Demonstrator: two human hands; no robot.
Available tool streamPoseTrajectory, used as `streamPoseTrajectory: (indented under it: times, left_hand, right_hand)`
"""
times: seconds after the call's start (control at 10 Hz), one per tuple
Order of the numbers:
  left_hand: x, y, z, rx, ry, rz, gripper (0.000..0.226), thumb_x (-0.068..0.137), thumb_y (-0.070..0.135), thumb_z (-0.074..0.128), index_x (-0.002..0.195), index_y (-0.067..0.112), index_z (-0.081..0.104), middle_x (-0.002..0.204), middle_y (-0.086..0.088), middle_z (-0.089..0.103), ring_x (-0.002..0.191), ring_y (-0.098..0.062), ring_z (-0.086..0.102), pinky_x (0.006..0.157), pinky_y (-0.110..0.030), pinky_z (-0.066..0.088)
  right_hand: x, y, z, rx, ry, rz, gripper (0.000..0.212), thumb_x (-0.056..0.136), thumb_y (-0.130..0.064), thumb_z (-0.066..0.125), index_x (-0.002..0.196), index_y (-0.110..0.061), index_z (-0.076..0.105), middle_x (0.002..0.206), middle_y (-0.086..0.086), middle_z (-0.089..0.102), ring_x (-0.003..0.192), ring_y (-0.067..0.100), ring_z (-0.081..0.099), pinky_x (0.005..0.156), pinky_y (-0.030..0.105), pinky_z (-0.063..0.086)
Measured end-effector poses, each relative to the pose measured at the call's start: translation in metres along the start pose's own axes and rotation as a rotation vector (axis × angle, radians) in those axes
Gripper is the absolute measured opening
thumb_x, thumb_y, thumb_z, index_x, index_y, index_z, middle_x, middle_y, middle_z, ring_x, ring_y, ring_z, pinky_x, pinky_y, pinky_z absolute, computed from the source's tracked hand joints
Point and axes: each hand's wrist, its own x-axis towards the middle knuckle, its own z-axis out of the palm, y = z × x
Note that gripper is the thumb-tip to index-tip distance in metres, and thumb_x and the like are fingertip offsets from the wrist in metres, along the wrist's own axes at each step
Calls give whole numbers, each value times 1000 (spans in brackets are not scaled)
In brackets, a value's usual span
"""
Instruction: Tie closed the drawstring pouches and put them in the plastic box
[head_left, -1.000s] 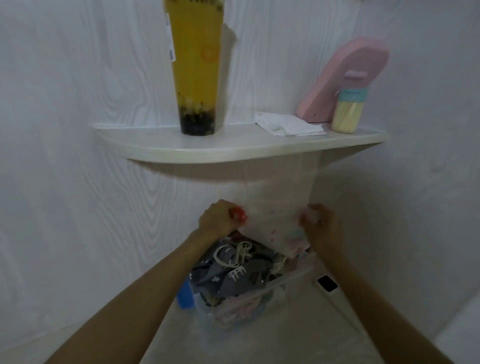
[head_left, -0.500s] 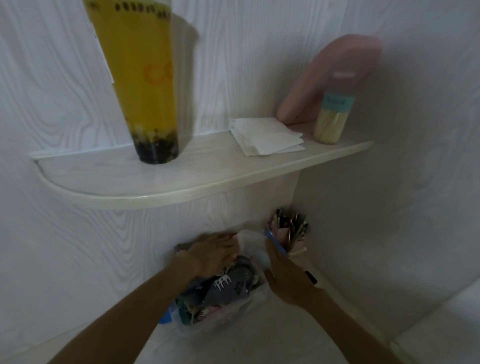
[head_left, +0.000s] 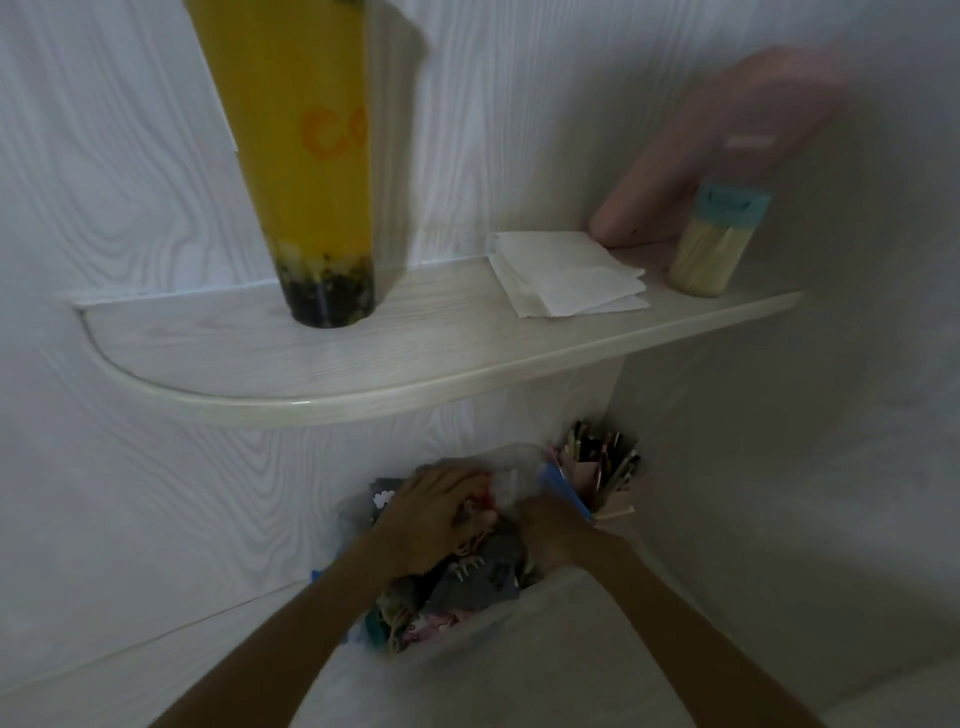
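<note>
Below the shelf (head_left: 363, 395), at 6 o'clock, both hands have dropped w/ the white pouch (head_left: 501, 475) onto the plastic box (head_left: 467, 631) of pouches; 1 s ago they held it up, spread. Left hand (head_left: 434, 519) fingers curl over its 9 o'clock edge, gripping; right hand (head_left: 553, 530) at 3 o'clock, fingers hidden, can't tell.

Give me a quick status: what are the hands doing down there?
Left hand pressing pouches into the plastic box. Right hand at the box's right side, grip unclear. Shelf overhangs above.

Both hands, left (head_left: 436, 514) and right (head_left: 553, 530), down on pouches (head_left: 478, 582) in the clear plastic box (head_left: 457, 636) under a shelf (head_left: 363, 364)
</note>
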Motion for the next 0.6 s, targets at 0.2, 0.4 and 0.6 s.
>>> streamPoseTrajectory:
  times: [0.2, 0.4, 0.6]
  left_hand:
    - [-53, -13, -16, 150, -344, -234, 158, 13, 101, 8, 151, 25, -13, 160, -3, -12, 148, -22, -1, 119, -38, 5]
    - [-52, -12, 6, 164, -362, -385, 145, 45, 90, 54, 151, 18, -14, 160, -8, -8, 147, -26, 7, 119, -41, 17]
    - [-98, 18, -34, 13, -113, -334, 141, 35, 101, 24, 152, 26, 3, 160, 4, 1, 147, -18, 7, 118, -32, 12]
  right_hand:
    - [-12, 8, 11, 72, -219, -56, 121, 60, -92, 42, 149, -31, -13, 161, 2, 0, 147, 29, 7, 117, 50, 18]
    - [-10, -5, 20, -215, -243, -32, 104, 76, -72, 52, 151, -24, 0, 159, 11, -5, 146, 35, -1, 117, 54, 4]
    - [-74, -13, -33, -124, -135, -94, 128, 41, -99, 19, 150, -31, 12, 160, -1, -3, 147, 27, -3, 118, 45, 10]
